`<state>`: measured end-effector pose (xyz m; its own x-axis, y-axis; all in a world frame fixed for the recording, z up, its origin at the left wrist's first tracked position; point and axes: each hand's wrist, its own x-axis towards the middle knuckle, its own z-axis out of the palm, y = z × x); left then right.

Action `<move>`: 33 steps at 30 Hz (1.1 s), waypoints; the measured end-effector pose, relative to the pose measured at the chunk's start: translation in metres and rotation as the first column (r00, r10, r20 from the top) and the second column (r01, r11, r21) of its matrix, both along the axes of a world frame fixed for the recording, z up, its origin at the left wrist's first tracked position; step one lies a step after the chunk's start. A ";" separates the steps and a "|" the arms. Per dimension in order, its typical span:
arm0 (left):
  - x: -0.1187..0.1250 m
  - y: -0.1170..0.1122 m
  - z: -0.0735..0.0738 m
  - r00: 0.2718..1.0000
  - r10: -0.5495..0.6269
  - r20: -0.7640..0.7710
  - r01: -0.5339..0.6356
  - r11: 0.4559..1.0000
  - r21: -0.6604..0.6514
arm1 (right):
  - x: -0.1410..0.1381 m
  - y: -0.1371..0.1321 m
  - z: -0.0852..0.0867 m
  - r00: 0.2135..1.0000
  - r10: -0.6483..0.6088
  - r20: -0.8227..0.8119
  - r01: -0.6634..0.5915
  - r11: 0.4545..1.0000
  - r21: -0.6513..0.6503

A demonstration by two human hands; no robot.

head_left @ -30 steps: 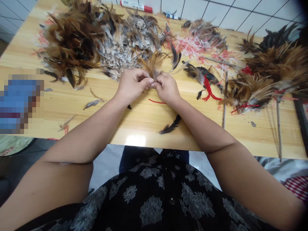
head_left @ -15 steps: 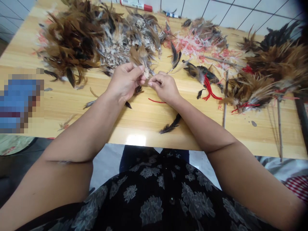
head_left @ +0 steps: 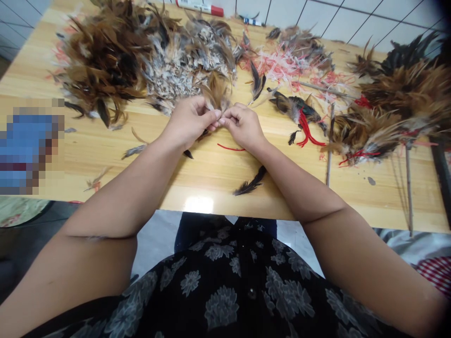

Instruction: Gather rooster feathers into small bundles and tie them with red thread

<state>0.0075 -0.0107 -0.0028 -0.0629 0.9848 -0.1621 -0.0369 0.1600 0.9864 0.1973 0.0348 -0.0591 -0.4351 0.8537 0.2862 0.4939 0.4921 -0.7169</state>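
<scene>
Fingertips of both hands meet over the middle of the table. My left hand (head_left: 190, 123) is closed in a pinch around the lower ends of a small bunch of brown feathers (head_left: 217, 90), whose tips fan upward. My right hand (head_left: 245, 129) is pinched shut right beside those lower ends; what its fingertips hold is hidden. Below the right hand lies a piece of red string (head_left: 230, 148), partly covered by the wrist. A black feather (head_left: 250, 183) rests nearer the table's front edge.
Behind my left hand spread large piles of brown feathers (head_left: 102, 51) and grey-white feathers (head_left: 176, 61). Pink and white shreds (head_left: 275, 65) lie farther back. On the right are feather bundles (head_left: 369, 131) tied with red string and thin sticks (head_left: 408, 188). A red-capped marker (head_left: 199, 8) lies at the back.
My left hand has moved right and slightly down with the feather bunch, closing the gap to my right hand. The right hand has barely moved.
</scene>
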 end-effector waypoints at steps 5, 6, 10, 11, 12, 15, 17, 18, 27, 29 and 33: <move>-0.006 -0.001 -0.002 0.993 -0.048 -0.110 0.055 0.997 0.063 | 0.001 -0.006 0.002 0.990 -0.001 0.142 -0.008 0.998 0.062; -0.007 -0.001 -0.003 0.988 -0.061 -0.142 0.073 0.994 0.086 | 0.001 -0.007 0.003 0.986 -0.008 0.165 -0.003 0.998 0.067; -0.010 0.000 -0.004 0.970 -0.108 -0.219 0.132 0.986 0.100 | 0.002 -0.013 0.010 0.974 -0.027 0.223 0.014 0.998 0.060; -0.010 0.000 -0.004 0.967 -0.115 -0.226 0.137 0.987 0.086 | 0.001 -0.014 0.012 0.973 -0.027 0.229 0.015 0.998 0.054; -0.009 -0.001 -0.005 0.968 -0.104 -0.227 0.126 0.989 0.083 | 0.001 -0.014 0.013 0.973 -0.026 0.228 0.015 0.999 0.049; -0.006 -0.001 -0.005 0.983 -0.031 -0.179 0.049 0.994 0.094 | -0.001 -0.014 0.014 0.984 -0.014 0.175 0.007 0.999 0.043; -0.003 -0.001 -0.005 0.995 -0.008 -0.100 0.016 0.997 0.081 | -0.002 -0.013 0.013 0.994 -0.001 0.113 -0.002 0.999 0.032; -0.002 0.000 -0.004 0.999 -0.010 -0.048 0.013 0.998 0.064 | -0.003 -0.012 0.013 0.996 0.005 0.084 -0.007 1.000 0.021; -0.008 0.005 0.003 0.952 0.044 0.302 -0.027 0.998 -0.061 | -0.001 -0.003 0.008 0.999 -0.028 -0.042 0.026 0.999 -0.046; -0.009 0.006 0.001 0.954 0.047 0.296 -0.023 0.996 -0.086 | -0.001 -0.001 0.005 0.998 -0.026 -0.065 0.022 0.998 -0.056; -0.005 0.006 0.001 0.945 0.036 0.324 0.004 0.992 -0.124 | -0.001 0.000 0.004 0.994 -0.008 -0.108 0.003 0.999 -0.049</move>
